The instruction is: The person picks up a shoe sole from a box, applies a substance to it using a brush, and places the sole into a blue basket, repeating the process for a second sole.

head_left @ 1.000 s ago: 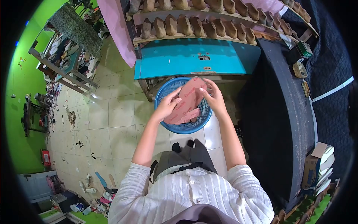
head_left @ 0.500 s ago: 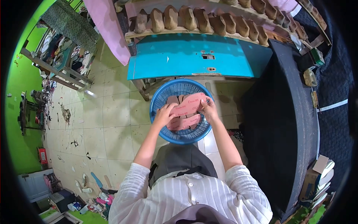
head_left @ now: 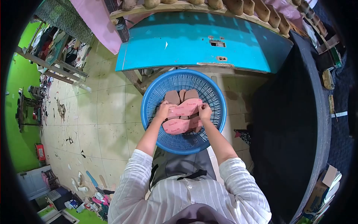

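Observation:
A pink shoe insole (head_left: 186,108) with red printing lies crosswise between my hands, inside the blue plastic basket (head_left: 148,128). My left hand (head_left: 163,111) grips its left end, thumb on top. At the other end, the bent fingers of my right hand (head_left: 204,112) pinch the edge. Just below it, nearer my body, is another pink printed insole (head_left: 176,127). Brown insole pieces (head_left: 172,98) show behind and under the pink ones; how many are stacked there is hidden.
Beyond the basket stands a turquoise table (head_left: 179,44), with a rack of wooden shoe lasts (head_left: 234,6) above it. A black-covered block (head_left: 285,123) rises on my right. Scraps lie on the tiled floor (head_left: 108,112) to the left, near a wooden bench (head_left: 56,69).
My hands have lowered the pink insole deeper into the basket, onto the other pieces. The view has tilted down and closer, so the basket looks larger and less of the rack shows.

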A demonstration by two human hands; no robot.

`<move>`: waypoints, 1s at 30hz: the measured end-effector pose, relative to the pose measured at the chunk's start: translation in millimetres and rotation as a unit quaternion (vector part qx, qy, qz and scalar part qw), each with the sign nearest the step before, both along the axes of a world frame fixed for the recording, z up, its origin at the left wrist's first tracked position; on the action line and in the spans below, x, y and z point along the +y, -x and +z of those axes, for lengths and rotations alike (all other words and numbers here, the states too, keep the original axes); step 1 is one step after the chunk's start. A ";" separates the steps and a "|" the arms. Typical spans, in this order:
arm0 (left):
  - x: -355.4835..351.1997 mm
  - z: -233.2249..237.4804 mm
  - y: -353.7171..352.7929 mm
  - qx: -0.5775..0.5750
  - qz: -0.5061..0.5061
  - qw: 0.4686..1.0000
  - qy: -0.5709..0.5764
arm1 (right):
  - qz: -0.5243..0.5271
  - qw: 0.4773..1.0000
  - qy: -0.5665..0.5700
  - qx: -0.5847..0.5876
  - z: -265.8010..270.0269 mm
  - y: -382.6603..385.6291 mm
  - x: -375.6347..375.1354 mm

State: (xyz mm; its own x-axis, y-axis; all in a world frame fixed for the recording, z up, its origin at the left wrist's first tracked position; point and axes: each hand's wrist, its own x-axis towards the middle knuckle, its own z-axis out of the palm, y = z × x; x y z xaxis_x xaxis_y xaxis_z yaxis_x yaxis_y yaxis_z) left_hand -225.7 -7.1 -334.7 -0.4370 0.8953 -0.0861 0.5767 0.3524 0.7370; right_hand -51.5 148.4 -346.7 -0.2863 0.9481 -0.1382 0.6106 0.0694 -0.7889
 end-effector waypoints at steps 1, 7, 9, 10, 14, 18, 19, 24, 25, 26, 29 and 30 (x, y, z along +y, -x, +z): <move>0.2 -1.3 -0.7 0.009 0.009 1.000 0.009 | -0.001 1.000 0.002 0.000 -6.0 1.6 1.6; 3.4 19.1 -21.3 0.127 0.094 0.984 0.081 | 0.044 0.989 -0.115 -0.086 -23.6 2.9 3.8; 3.0 27.6 -24.8 0.138 0.100 0.982 0.080 | 0.050 0.990 -0.120 -0.063 -14.3 -1.2 0.4; 3.4 32.3 -27.8 0.147 0.105 0.980 0.080 | 0.061 0.988 -0.137 -0.019 0.6 -3.8 -2.2; -4.1 88.5 -46.1 0.154 0.141 0.977 0.053 | 0.115 0.976 -0.175 0.058 88.4 -19.2 -16.6; -21.6 167.4 -78.2 0.181 0.182 0.966 -0.037 | 0.147 0.963 -0.203 0.102 179.8 -42.8 -43.4; -27.7 190.7 -87.3 0.181 0.200 0.960 -0.075 | 0.148 0.959 -0.214 0.109 204.8 -50.5 -51.4; -58.6 276.5 -120.1 0.197 0.194 0.949 -0.153 | 0.129 0.966 -0.181 0.135 308.3 -91.1 -87.0; -61.7 288.5 -121.8 0.204 0.186 0.945 -0.172 | 0.121 0.965 -0.190 0.136 322.2 -96.7 -89.6; -64.0 301.4 -123.2 0.205 0.174 0.945 -0.186 | 0.123 0.959 -0.221 0.129 336.4 -102.2 -94.0; -65.5 324.9 -127.3 0.195 0.142 0.944 -0.225 | 0.103 0.951 -0.261 0.126 367.1 -118.3 -110.1; -67.7 332.7 -130.1 0.194 0.127 0.945 -0.230 | 0.089 0.948 -0.276 0.128 376.9 -124.6 -117.1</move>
